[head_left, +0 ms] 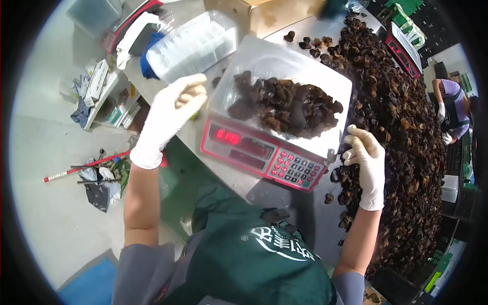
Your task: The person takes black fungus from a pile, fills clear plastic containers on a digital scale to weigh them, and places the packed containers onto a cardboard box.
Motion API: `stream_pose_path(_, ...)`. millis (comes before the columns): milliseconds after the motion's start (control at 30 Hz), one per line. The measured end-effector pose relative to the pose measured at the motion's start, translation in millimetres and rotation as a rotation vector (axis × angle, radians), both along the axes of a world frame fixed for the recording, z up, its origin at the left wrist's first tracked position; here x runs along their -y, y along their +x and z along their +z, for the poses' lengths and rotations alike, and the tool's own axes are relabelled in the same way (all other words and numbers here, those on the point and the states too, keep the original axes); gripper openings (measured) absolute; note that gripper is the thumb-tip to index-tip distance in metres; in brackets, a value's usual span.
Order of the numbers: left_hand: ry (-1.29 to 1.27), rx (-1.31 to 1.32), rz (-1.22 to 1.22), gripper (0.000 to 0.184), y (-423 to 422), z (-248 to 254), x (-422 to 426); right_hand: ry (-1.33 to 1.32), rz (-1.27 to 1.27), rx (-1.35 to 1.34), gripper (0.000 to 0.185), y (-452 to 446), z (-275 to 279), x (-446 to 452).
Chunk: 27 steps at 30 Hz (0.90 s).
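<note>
A red-framed digital scale (pixel 264 162) with a lit red display and a keypad stands in front of me. On its pan rests a clear plastic tray (pixel 244 104) holding dark brown, wrinkled pieces that look like dried wood ear mushrooms (pixel 295 107). My left hand (pixel 175 104), in a white glove, hovers off the scale's left side, fingers bent, thumb apart, nothing visible in it. On the other side, my gloved right hand (pixel 367 152) is beside the scale's right edge, next to the mushroom heap, fingers bent and slightly apart; I see nothing held.
A large mushroom heap (pixel 401 152) covers the table's right side. Behind the scale are a clear bin of stacked plastic trays (pixel 195 43) and a cardboard box (pixel 269 15). Another scale (pixel 404 48) stands at the far right. A co-worker (pixel 452 109) is at the right edge.
</note>
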<state>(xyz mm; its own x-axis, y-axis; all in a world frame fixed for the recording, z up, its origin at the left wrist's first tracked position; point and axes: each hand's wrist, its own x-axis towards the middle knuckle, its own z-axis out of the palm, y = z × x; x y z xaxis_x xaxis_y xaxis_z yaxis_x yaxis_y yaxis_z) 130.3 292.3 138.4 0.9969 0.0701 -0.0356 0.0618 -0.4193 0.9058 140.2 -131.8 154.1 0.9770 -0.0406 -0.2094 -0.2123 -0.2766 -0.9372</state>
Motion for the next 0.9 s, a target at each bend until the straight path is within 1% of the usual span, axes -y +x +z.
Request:
stream_pose_path(67,-0.081,-0.163,-0.07,0.039,12,6,9,0.064,-0.017,-0.042,0.022,3,1,-12)
stream_pose_path(133,0.017,-0.127,-0.103,0.032,19,6,25,0.067,0.002,-0.129,0.019,7,3,-24)
stream_pose_path(200,0.031,-0.115,-0.121,0.026,25,1,35,0.044,0.05,-0.13,0.014,10,-4,-31)
stream_pose_path(267,-0.06,-0.192,-0.095,0.02,31,-11,35,-0.031,-0.003,-0.156,0.009,14,-5,-40)
stream_pose_path(300,-0.086,-0.142,-0.105,0.017,31,-15,35,-0.023,-0.027,-0.175,0.007,15,-6,-41)
stream_pose_path(333,-0.083,-0.169,-0.092,0.017,34,-17,34,0.008,-0.027,-0.167,0.006,15,-7,-40)
stream_pose_path(400,-0.106,-0.126,-0.06,0.018,37,-17,32,0.074,0.011,-0.184,0.009,19,-12,-36)
stream_pose_path(433,-0.123,-0.124,-0.052,0.018,41,-15,28,0.108,0.024,-0.148,0.009,23,-13,-37)
stream_pose_path(500,-0.158,-0.12,-0.038,0.018,52,-6,18,0.197,0.022,-0.12,0.009,36,-6,-46)
stream_pose_path(533,-0.113,-0.132,-0.021,0.02,60,5,13,0.241,0.02,-0.105,0.009,43,-1,-52)
stream_pose_path(567,-0.104,-0.059,-0.02,0.021,72,10,7,0.307,0.014,-0.117,0.008,54,6,-60)
stream_pose_path(600,-0.095,0.013,-0.018,0.022,83,15,-2,0.42,0.073,-0.069,0.008,66,4,-64)
stream_pose_path(667,-0.102,-0.009,0.026,0.028,117,29,-18,0.472,0.071,-0.07,0.01,94,10,-83)
stream_pose_path(700,-0.095,0.083,-0.022,0.029,141,23,-35,0.47,0.09,-0.036,0.011,109,9,-94)
stream_pose_path(733,-0.001,0.141,-0.017,0.03,165,20,-49,0.47,0.109,0.001,0.012,124,10,-105)
stream_pose_path(767,0.026,0.117,0.016,0.03,185,25,-56,0.538,0.123,-0.034,0.014,138,16,-119)
stream_pose_path(800,0.053,0.096,0.048,0.029,205,29,-63,0.557,0.162,-0.002,0.015,155,6,-127)
stream_pose_path(867,0.024,0.069,0.086,0.028,252,15,-90,0.597,0.089,0.003,0.016,173,18,-158)
stream_pose_path(900,0.02,0.119,0.07,0.026,265,15,-98,0.621,0.111,0.03,0.016,184,12,-168)
